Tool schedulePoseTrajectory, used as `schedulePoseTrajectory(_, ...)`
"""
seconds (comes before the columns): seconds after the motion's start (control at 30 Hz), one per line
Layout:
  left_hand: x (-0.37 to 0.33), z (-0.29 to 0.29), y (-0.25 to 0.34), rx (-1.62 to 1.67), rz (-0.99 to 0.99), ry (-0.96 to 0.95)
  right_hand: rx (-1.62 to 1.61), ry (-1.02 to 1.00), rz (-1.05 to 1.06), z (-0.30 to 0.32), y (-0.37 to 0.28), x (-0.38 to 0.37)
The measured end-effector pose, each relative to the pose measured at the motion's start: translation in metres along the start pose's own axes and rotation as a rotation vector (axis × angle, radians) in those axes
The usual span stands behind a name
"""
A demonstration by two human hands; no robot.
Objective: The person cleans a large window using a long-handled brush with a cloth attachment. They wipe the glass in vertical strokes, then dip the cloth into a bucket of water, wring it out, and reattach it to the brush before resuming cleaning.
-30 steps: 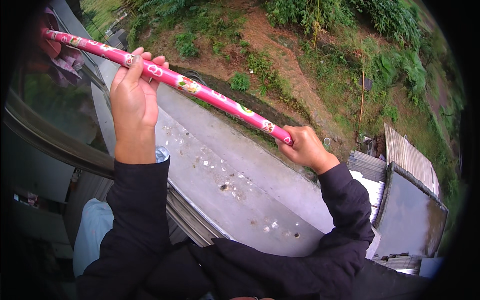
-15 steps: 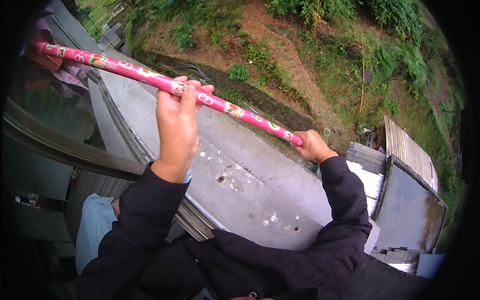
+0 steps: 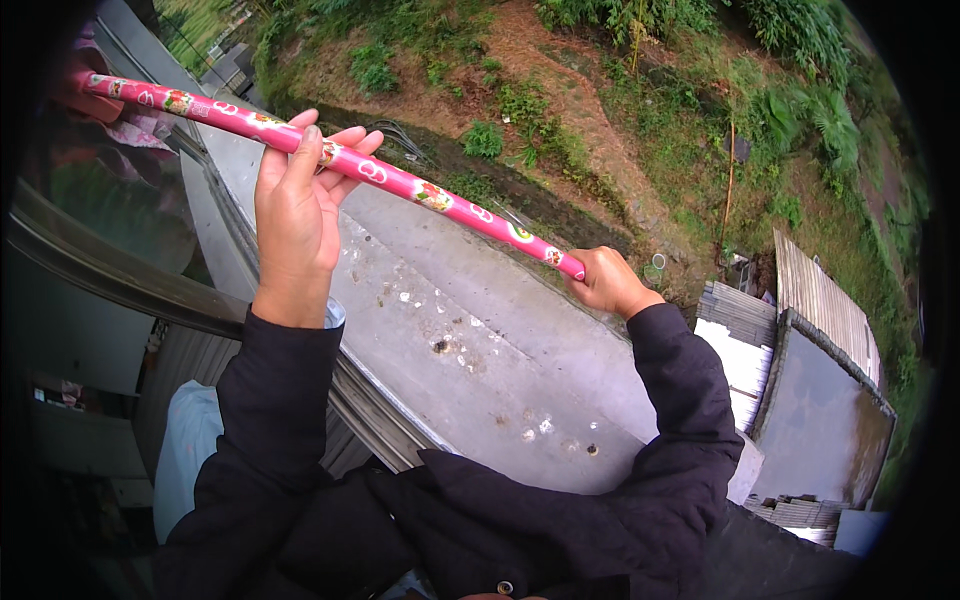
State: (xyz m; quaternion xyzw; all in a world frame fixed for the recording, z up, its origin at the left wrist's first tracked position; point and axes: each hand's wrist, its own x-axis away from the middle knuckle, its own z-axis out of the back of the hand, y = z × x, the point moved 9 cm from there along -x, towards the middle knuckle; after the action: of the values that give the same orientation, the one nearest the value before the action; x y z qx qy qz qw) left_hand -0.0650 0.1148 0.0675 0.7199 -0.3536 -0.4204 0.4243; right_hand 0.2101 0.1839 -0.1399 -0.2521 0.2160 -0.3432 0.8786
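Pink patterned pole [image 3: 400,182] slanted out over the concrete ledge [image 3: 520,370] in the head view; left hand [image 3: 295,205] lay against it with fingers loosely spread, not gripping; right hand [image 3: 608,283] was clenched on its near end; that loose hold risked it slipping down toward the ledge.

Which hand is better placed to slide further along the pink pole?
Left, probably. The left hand wraps the pink pole loosely mid-shaft, fingers open. The right hand is fisted on its near end and anchors it.
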Motion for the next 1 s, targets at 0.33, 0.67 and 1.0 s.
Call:
schedulePoseTrajectory(0.33, -0.005, 0.004, 0.017, -0.030, 0.014, -0.028, 0.067, 0.037, -0.023, 0.009, -0.007, -0.001)
schedulePoseTrajectory(0.67, -0.001, -0.026, 0.073, -0.203, -0.160, -0.140, -0.044, 0.115, 0.060, 0.017, -0.034, -0.006)
schedulePoseTrajectory(1.0, -0.002, -0.041, 0.119, -0.312, -0.244, -0.204, -0.150, 0.173, 0.129, 0.027, -0.067, -0.012)
